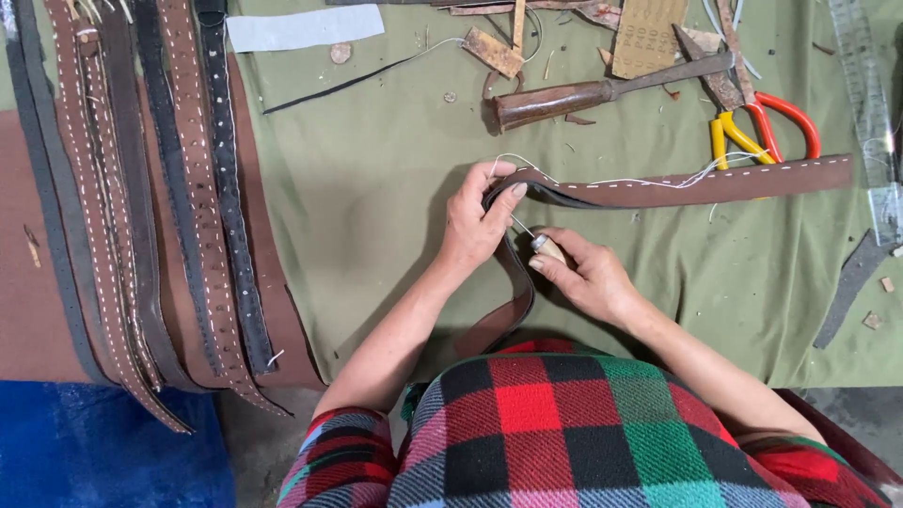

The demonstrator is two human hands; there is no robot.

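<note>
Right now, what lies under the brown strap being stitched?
Under the brown strap lies the green cloth; near its far end it crosses the scissors' yellow and red handles. Whatever the cloth covers is hidden.

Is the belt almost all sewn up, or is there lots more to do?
Part is done: white stitches run along the right stretch of the brown belt, with loose thread trailing. Now the left hand pinches the bend while the right hand pushes a wooden-handled awl at it. The part curving down toward the lap shows no stitches, so about half looks left. Stitched belts lie on the left.
</note>
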